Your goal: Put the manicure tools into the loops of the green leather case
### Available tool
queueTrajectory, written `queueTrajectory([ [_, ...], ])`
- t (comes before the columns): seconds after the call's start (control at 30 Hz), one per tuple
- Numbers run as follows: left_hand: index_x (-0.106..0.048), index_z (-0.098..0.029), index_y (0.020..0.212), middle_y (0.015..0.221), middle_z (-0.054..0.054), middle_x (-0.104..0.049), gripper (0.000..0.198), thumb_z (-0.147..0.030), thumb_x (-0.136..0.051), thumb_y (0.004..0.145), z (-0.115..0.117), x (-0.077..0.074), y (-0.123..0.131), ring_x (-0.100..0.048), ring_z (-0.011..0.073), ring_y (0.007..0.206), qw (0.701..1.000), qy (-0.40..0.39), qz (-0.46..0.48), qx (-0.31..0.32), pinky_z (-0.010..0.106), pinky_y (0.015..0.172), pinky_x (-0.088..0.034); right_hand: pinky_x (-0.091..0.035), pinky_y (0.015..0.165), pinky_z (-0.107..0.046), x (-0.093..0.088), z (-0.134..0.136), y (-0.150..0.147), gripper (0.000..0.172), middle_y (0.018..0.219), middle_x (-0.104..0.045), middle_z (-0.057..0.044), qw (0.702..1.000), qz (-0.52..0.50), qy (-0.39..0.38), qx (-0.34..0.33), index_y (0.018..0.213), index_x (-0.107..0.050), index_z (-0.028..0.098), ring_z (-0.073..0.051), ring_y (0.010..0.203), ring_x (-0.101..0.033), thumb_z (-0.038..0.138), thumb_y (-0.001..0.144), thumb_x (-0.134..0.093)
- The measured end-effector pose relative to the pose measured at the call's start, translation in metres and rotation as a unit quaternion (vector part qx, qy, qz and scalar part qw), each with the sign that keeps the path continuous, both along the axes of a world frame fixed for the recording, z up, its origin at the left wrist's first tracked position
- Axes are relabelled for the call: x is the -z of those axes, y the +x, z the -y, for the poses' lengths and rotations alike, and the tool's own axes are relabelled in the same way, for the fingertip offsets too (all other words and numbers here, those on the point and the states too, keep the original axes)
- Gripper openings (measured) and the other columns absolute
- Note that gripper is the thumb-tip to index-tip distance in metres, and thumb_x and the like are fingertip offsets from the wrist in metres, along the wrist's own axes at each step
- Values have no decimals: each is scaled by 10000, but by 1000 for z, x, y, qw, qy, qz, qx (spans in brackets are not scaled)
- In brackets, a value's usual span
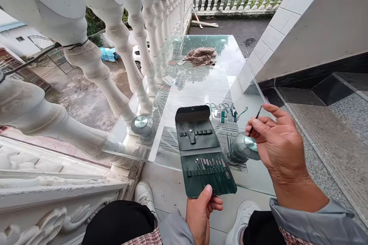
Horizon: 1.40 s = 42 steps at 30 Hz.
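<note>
My left hand [202,212] grips the lower edge of an unfolded dark green manicure case [197,141], thumb on top. Several slim metal tools [212,164] sit side by side in the loops of its lower panel; the loops of the upper panel hold nothing. My right hand [281,141], raised to the right of the case, pinches a small thin dark tool [255,121] between thumb and fingers; its exact kind is unclear. On the glass table [198,84] beyond the case lie green nail clippers [222,115] and small scissors [212,108]. Thin pointed tweezers [229,143] lie beside the case.
A crumpled brown cloth [201,56] lies toward the far end of the table. Round metal caps [141,121] top the table's supports. White balusters [120,38] line the left side, and stone steps [324,122] rise on the right.
</note>
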<state>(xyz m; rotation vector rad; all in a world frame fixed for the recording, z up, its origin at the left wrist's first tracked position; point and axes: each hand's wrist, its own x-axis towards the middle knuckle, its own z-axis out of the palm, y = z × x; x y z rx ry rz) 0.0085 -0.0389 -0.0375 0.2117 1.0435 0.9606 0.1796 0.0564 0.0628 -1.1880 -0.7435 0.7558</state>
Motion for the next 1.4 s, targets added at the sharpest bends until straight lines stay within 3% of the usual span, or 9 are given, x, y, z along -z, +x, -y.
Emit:
queueTrajectory([
  [0.17, -615, -100, 858, 680, 32, -602, 539, -492, -821, 552, 0, -1, 2, -581, 150, 591, 1000, 4, -3, 4, 273, 566, -482, -478, 516, -266, 8, 0, -21, 383, 750, -534, 35, 995, 42, -47, -71, 1063, -538, 234, -103, 584, -561, 277, 706, -668],
  [0.33, -618, -112, 855, 698, 27, -603, 509, -473, -821, 558, 0, -1, 3, -576, 147, 586, 1000, 3, -6, -6, 272, 556, -474, -505, 538, -295, 19, 0, -36, 501, 777, -492, 34, 974, 66, -92, -195, 1246, -477, 251, -107, 594, -575, 309, 764, -598],
  [0.5, -620, -116, 849, 708, 34, -603, 475, -454, -814, 577, 0, 1, 2, -576, 153, 590, 1000, 9, -1, -9, 277, 560, -466, -502, 633, -313, 23, 0, -43, 416, 722, -507, 31, 954, 96, -119, -258, 1171, -513, 223, -137, 667, -604, 311, 769, -573],
  [0.77, -621, -130, 820, 658, 23, -588, 415, -437, -796, 602, 2, 4, 2, -570, 164, 596, 1000, 8, 6, -11, 287, 577, -455, -444, 624, -271, 41, 4, -65, 237, 712, -592, 31, 930, 195, -173, -261, 984, -542, 229, -121, 632, -543, 291, 759, -578],
  [1.03, -619, -124, 841, 642, 24, -590, 465, -458, -806, 577, 1, 1, 3, -566, 163, 572, 1000, 7, 0, -16, 288, 562, -448, -445, 695, -297, 47, 4, -73, 216, 732, -655, 23, 908, 271, -177, -266, 972, -577, 244, -146, 689, -591, 267, 759, -547],
  [1.4, -606, -108, 885, 661, 29, -584, 511, -479, -797, 589, 2, 4, 3, -571, 162, 574, 1000, 16, -1, -19, 286, 554, -453, -445, 701, -296, 48, 2, -73, 197, 720, -624, 29, 887, 308, -182, -293, 964, -584, 239, -142, 683, -577, 244, 774, -529],
])
